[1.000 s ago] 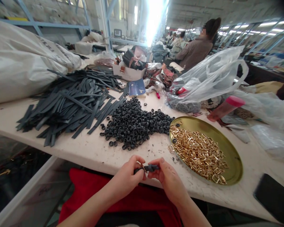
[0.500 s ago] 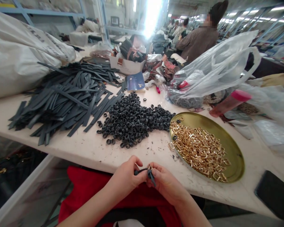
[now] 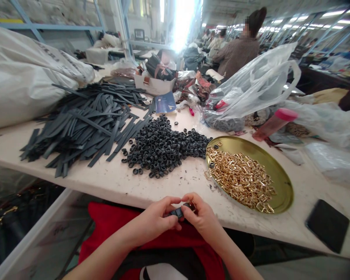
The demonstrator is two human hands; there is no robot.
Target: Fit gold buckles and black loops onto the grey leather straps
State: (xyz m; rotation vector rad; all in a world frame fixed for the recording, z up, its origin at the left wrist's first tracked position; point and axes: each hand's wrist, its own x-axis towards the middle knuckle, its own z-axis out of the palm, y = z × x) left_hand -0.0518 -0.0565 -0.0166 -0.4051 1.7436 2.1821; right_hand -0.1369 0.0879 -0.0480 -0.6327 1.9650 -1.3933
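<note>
Between my two hands, just off the table's front edge, is a dark grey strap (image 3: 177,212) with a bit of gold metal at its right end. My left hand (image 3: 156,218) pinches the strap's left part, thumb underneath and fingertips above. My right hand (image 3: 200,214) is closed on the other end, where a gold buckle (image 3: 193,206) shows partly between the fingers. Ahead lies a heap of small dark grey loops (image 3: 157,146). To the right, a round gold tray (image 3: 282,186) holds many gold buckles (image 3: 242,179).
A pile of flat dark grey strips (image 3: 87,120) covers the left of the table. Behind stand a blue booklet (image 3: 165,103), a plastic bag (image 3: 251,85) and a pink-lidded bottle (image 3: 274,123). A black phone (image 3: 328,225) lies at the right edge. A person (image 3: 236,54) sits further back.
The strap, bent with a loose end hanging down before, now lies flatter between my fingers. My right hand has turned over the buckle end. The view has shifted slightly.
</note>
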